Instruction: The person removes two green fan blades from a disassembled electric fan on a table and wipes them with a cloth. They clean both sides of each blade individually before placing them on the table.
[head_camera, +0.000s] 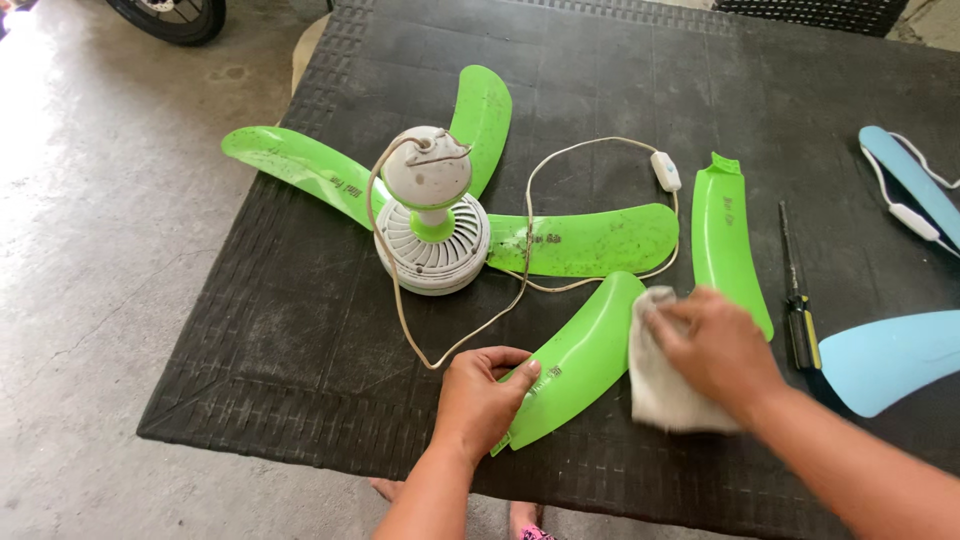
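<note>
Loose green fan blade (575, 360) lying on the dark woven table (300, 340), near its front edge. Left hand (478, 398) pins the blade's near end, fingers spread flat, gripping nothing. Right hand (715, 350) presses a grey cloth (655, 385) onto the blade's far end; its fingers appear curled over the cloth. Wiping works best in long lengthwise strokes with the blade held firmly.
</note>
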